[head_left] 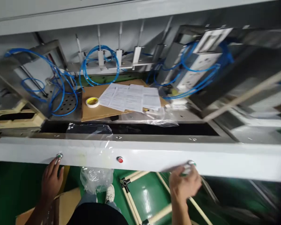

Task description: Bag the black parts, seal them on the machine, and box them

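Panel [140, 154] smooth white steel; left hand [51, 180], right hand [184, 184] apart, each touching round green-rimmed button [59, 155].

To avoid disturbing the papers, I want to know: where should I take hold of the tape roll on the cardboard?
Pinch the tape roll across its rim from above, or hook a finger through the yellow core. It lies flat on the cardboard sheet, so its sides are low. Come from the left, away from the papers beside it.
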Action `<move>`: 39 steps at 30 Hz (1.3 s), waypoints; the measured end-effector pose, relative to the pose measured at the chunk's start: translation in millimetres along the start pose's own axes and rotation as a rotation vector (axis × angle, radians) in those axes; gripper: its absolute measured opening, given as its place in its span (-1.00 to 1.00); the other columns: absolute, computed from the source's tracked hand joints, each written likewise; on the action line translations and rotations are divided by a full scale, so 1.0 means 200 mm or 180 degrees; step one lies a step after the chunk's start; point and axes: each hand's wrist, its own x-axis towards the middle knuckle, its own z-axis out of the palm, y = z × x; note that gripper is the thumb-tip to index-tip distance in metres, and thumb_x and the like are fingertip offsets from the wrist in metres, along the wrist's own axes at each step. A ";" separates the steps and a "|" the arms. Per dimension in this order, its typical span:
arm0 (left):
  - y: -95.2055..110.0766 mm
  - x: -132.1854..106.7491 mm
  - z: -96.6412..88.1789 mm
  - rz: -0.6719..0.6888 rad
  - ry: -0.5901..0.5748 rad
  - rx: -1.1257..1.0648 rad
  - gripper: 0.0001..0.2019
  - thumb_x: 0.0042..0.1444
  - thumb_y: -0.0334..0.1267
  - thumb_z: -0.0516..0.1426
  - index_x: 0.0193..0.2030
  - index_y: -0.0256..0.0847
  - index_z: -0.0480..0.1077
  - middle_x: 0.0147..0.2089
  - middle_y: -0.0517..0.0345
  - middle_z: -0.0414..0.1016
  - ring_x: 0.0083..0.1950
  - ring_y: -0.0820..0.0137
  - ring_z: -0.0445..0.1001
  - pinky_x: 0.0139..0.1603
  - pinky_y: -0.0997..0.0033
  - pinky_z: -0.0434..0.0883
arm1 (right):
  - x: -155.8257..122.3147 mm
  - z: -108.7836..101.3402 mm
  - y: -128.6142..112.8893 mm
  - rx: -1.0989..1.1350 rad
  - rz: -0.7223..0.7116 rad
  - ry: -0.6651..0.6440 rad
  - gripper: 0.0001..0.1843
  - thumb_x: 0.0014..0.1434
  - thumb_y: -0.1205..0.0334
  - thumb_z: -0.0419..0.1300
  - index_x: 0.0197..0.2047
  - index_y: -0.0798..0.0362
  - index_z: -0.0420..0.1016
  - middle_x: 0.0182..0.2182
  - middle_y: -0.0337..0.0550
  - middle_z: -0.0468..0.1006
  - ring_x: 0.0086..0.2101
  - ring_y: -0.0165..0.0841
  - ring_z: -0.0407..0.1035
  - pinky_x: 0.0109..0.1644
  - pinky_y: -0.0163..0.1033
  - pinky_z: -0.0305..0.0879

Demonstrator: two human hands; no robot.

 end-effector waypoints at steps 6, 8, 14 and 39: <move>0.03 0.04 0.02 -0.0299 -0.0015 0.0063 -0.54 0.45 -0.23 0.08 0.46 -0.08 0.32 0.30 -0.21 0.54 0.32 -0.04 0.53 0.30 -0.09 0.49 | 0.05 0.10 0.07 -0.0235 -0.0193 0.0348 -0.39 0.32 -0.03 0.07 0.25 0.16 0.58 -0.05 0.49 0.60 -0.02 0.27 0.51 -0.03 0.37 0.35; 0.03 0.05 0.00 -0.0347 -0.0091 -0.0135 -0.54 0.46 -0.20 0.07 0.46 -0.10 0.31 0.31 -0.21 0.52 0.31 -0.03 0.53 0.26 -0.06 0.52 | 0.06 0.08 0.05 -0.0275 -0.0094 0.0220 -0.41 0.33 -0.03 0.08 0.28 0.08 0.56 -0.08 0.45 0.60 -0.02 0.28 0.53 -0.12 0.37 0.33; 0.03 0.20 -0.11 -0.1010 0.0219 -0.0675 -0.60 0.48 -0.09 0.06 0.34 -0.18 0.39 0.18 -0.19 0.58 0.20 0.05 0.57 0.17 0.02 0.58 | -0.15 0.01 -0.28 -0.0079 -0.0890 0.0511 -0.45 0.34 0.02 0.19 0.27 0.17 0.50 -0.03 0.45 0.59 0.02 0.27 0.49 0.01 0.38 0.38; 0.01 1.20 0.41 0.0289 -0.1394 -0.1689 -0.70 0.41 -0.13 0.11 0.17 -0.14 0.51 0.19 -0.07 0.64 0.19 0.15 0.63 0.26 0.13 0.56 | -0.67 0.05 -1.02 0.0304 -0.3308 -0.2043 -0.04 0.32 -0.31 0.19 0.59 -0.04 0.05 0.47 0.17 0.27 0.44 0.14 0.16 0.44 0.32 0.16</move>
